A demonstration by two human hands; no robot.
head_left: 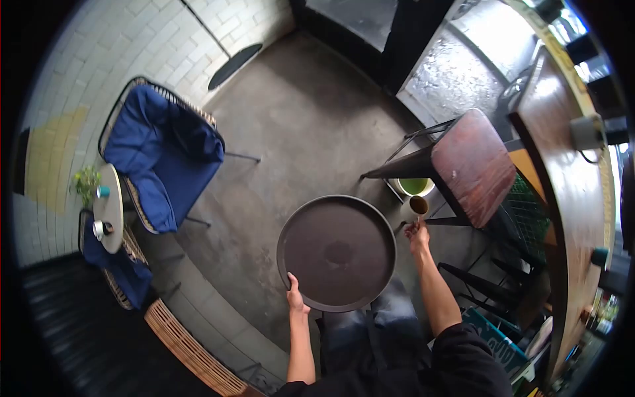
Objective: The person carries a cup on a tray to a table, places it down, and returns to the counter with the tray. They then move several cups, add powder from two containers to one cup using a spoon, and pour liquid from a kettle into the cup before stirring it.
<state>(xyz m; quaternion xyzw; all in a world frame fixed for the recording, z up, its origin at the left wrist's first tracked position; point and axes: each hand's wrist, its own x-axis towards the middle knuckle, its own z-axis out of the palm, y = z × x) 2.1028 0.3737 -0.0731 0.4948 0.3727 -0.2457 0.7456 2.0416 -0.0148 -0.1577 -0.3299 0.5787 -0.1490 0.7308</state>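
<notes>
A round dark brown tray (350, 231) with a raised rim is in front of my body, with nothing on it. My left hand (296, 298) holds its lower left edge, thumb over the rim. To the right of the tray, my right hand (417, 236) grips a light-coloured cup (407, 210) with brown contents visible inside. Behind the cup, lower down, is a white container (428, 186) with something green in it, partly hidden.
A stool with a reddish seat (474, 165) stands at the right, beside a long wooden counter (562, 165). At the left are a chair with blue cushions (162, 159) and a small round table (112, 215) holding cups. A teal crate (496, 341) sits lower right.
</notes>
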